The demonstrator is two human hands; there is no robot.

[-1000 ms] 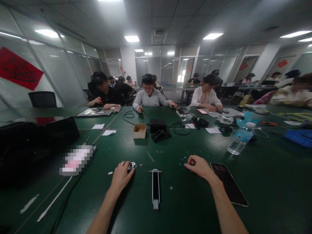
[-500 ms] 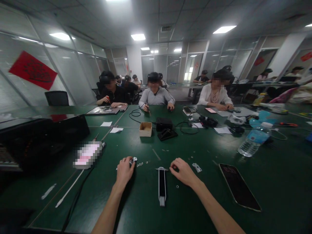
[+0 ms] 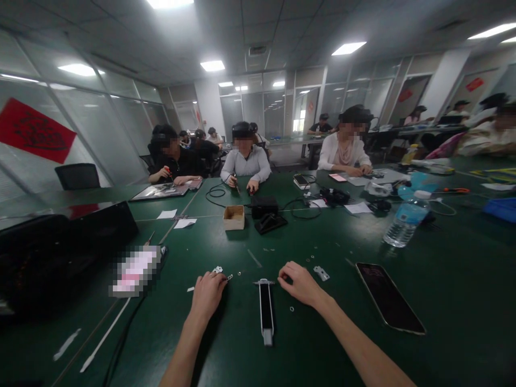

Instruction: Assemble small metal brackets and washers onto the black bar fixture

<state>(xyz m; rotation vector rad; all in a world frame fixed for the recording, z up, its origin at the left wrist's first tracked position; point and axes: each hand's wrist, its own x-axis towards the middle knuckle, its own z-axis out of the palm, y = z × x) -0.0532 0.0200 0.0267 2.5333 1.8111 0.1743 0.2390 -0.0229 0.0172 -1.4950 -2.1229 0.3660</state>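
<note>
- The long, narrow device (image 3: pixel 266 312), black down its middle with a pale frame, lies on the green table (image 3: pixel 314 360) between the two hands, its crosspiece (image 3: pixel 263 282) at the far end.
- The right hand (image 3: pixel 296 280) is just right of that crosspiece, fingers curled and thumb bent toward the index finger; whether the tips touch the bar or pinch anything, I cannot tell.
- The left hand (image 3: pixel 209 289) is left of the device, fingers bent down to the table beside some small rings (image 3: pixel 230 277); its grip is hidden, so I cannot tell if it pinches one.
- A small metal bracket (image 3: pixel 217 269) shows just beyond the left fingers.
- A single ring (image 3: pixel 292 309) lies right of the device, nearer than the right hand.
- A metal plate (image 3: pixel 321 273) lies right of the right hand, and farther right is a dark-screened phone (image 3: pixel 389 296).
- Farther off stand an open box (image 3: pixel 234 223) and, well to the right, a tilted-looking water bottle (image 3: pixel 404 223).
- Along the far side sit a person in black (image 3: pixel 185 163), one in grey (image 3: pixel 248 164) and one in white (image 3: pixel 336 153).
</note>
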